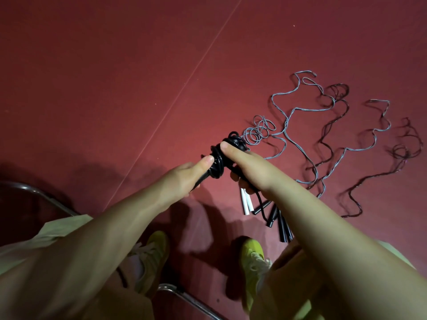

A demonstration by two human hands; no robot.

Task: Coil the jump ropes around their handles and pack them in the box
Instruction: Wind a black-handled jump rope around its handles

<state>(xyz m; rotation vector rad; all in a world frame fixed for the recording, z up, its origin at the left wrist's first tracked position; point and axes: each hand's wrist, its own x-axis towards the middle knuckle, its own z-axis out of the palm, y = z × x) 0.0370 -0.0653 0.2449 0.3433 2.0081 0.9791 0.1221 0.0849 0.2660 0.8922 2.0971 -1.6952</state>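
Observation:
A black jump rope [217,161] is wound in coils round its black handles, held up over the red floor. My left hand [187,176] grips the handle end, thumb laid on the coils. My right hand [245,165] grips the other side of the bundle, thumb on top. Several uncoiled ropes lie on the floor to the right: a grey rope [288,116] with loose loops and a dark rope [328,139]. Their white handles [245,203] and black handles [275,215] lie below my right wrist. No box is in view.
A chrome chair frame [46,196] curves at the left and another tube [184,299] runs along the bottom. My feet in yellow-green shoes [254,252] stand on the red floor [115,77], crossed by a thin pale line.

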